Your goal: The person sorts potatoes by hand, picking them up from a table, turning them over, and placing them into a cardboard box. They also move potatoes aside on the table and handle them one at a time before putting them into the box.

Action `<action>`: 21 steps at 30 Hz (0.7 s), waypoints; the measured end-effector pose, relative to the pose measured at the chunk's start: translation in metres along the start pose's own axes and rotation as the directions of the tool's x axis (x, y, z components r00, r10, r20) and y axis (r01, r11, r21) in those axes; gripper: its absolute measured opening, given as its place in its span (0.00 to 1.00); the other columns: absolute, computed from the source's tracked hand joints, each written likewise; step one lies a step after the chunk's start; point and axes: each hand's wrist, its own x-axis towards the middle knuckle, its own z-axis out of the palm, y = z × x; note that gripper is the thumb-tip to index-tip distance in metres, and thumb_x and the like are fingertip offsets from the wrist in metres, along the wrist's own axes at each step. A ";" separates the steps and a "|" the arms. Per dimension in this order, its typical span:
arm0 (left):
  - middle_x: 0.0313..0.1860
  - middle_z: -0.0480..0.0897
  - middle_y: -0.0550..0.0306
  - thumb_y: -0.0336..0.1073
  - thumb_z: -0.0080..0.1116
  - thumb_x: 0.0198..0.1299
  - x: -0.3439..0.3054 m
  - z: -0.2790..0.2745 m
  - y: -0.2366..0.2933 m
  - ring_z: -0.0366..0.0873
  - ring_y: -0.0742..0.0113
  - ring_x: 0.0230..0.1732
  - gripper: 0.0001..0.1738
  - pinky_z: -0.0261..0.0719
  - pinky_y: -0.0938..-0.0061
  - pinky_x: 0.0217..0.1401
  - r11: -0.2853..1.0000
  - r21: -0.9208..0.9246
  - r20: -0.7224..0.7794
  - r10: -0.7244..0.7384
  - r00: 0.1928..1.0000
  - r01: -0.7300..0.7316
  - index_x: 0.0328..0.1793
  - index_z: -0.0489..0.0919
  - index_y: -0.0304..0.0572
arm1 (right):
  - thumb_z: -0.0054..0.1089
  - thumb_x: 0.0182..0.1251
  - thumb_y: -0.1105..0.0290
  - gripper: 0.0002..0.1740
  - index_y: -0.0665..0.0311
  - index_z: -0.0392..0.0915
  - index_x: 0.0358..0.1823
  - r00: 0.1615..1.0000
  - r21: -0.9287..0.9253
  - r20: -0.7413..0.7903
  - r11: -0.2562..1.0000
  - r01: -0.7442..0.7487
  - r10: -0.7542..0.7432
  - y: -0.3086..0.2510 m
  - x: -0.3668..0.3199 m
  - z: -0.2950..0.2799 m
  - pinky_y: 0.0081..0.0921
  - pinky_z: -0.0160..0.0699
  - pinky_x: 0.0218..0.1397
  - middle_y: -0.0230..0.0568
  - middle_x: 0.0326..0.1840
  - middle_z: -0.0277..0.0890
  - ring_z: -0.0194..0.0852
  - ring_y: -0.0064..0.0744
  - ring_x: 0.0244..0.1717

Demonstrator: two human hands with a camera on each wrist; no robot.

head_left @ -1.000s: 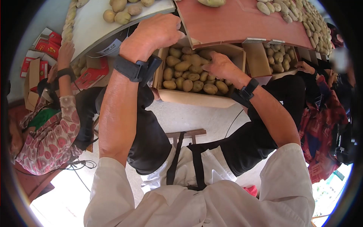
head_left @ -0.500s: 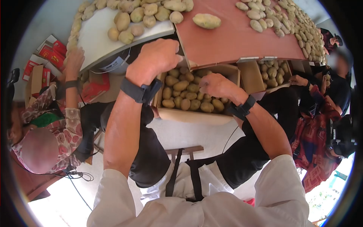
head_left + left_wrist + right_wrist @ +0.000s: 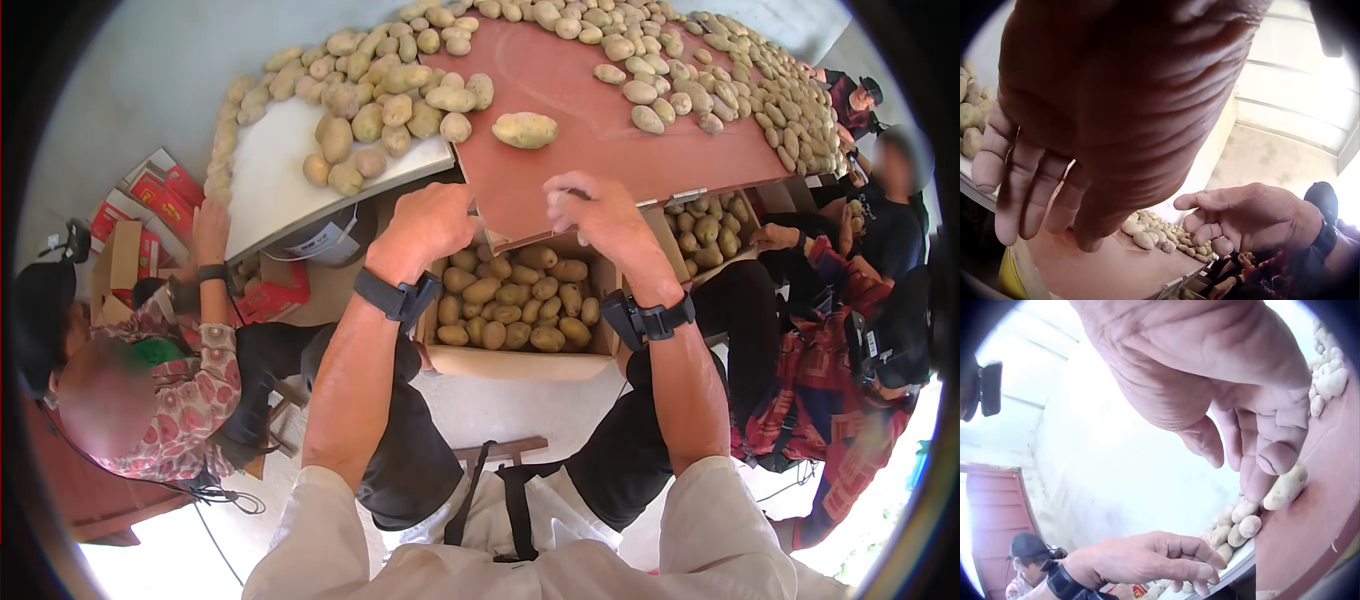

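Potatoes (image 3: pixel 508 294) are contained in a cardboard box (image 3: pixel 520 362) and spread on the counter (image 3: pixel 645 165); near its edge, the left hand (image 3: pixel 425 228) is held relaxed, fingers extended, the right hand (image 3: pixel 608 228) loosely bent.

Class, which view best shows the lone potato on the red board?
The head view shows the lone potato whole. In the right wrist view, the right hand partly hides it; the left wrist view lacks it.

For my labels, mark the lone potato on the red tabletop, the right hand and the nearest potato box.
Lone potato (image 3: pixel 525 130), head view, middle of its top.
Right hand (image 3: pixel 604 218), head view, back of hand.
Nearest potato box (image 3: pixel 520 364), head view, near wall.
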 end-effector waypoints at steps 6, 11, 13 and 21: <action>0.52 0.89 0.44 0.43 0.62 0.67 0.024 0.009 0.007 0.85 0.44 0.57 0.21 0.81 0.54 0.59 0.998 -0.064 -0.023 -0.008 1.000 0.006 0.60 0.84 0.37 | 0.58 0.76 0.68 0.15 0.65 0.83 0.58 0.977 0.268 -0.209 0.958 0.103 -0.047 0.007 0.008 -0.035 0.20 0.72 0.34 0.38 0.42 0.85 0.83 0.24 0.38; 0.55 0.87 0.42 0.43 0.63 0.67 0.051 0.015 0.016 0.84 0.42 0.59 0.23 0.80 0.54 0.62 0.999 -0.052 -0.084 0.003 0.996 -0.007 0.62 0.83 0.34 | 0.58 0.76 0.68 0.14 0.66 0.83 0.57 0.958 0.351 -0.283 0.925 0.145 -0.043 0.010 0.009 -0.058 0.20 0.70 0.35 0.37 0.41 0.84 0.82 0.24 0.36; 0.58 0.86 0.41 0.42 0.63 0.67 0.067 0.016 0.019 0.83 0.41 0.61 0.24 0.79 0.53 0.64 0.997 -0.071 -0.102 0.017 0.995 -0.024 0.64 0.82 0.34 | 0.58 0.76 0.68 0.14 0.66 0.83 0.56 0.953 0.369 -0.302 0.919 0.138 -0.021 0.012 0.011 -0.064 0.20 0.70 0.35 0.36 0.40 0.83 0.81 0.24 0.36; 0.82 0.66 0.39 0.41 0.67 0.66 0.152 0.046 0.016 0.66 0.44 0.80 0.45 0.69 0.57 0.79 0.965 0.206 -0.266 0.215 0.940 -0.163 0.84 0.60 0.34 | 0.56 0.69 0.67 0.17 0.66 0.84 0.54 0.938 0.337 -0.346 0.934 0.122 0.002 0.005 0.014 -0.076 0.25 0.75 0.39 0.37 0.40 0.85 0.84 0.25 0.38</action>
